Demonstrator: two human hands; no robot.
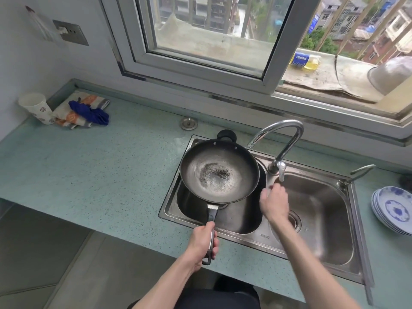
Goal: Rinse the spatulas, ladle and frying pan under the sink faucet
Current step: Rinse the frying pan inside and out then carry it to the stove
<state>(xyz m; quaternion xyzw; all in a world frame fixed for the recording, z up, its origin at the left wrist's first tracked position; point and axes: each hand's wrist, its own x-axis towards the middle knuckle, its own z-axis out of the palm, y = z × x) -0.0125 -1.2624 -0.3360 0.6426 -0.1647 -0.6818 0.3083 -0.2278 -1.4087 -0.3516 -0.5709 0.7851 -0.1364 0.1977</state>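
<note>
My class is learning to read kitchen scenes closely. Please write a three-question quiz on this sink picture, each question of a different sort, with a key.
1. True or false: water is running from the faucet into the frying pan.
2. Which hand holds the pan's handle? A) left hand B) right hand C) both
3. Fill in: the right hand reaches toward the faucet's ____.

Key:
1. False; no stream is visible, though the pan holds dark residue.
2. A; the left hand has its grip round the handle.
3. Lever; the fingertips are just below it, contact unclear.
</note>
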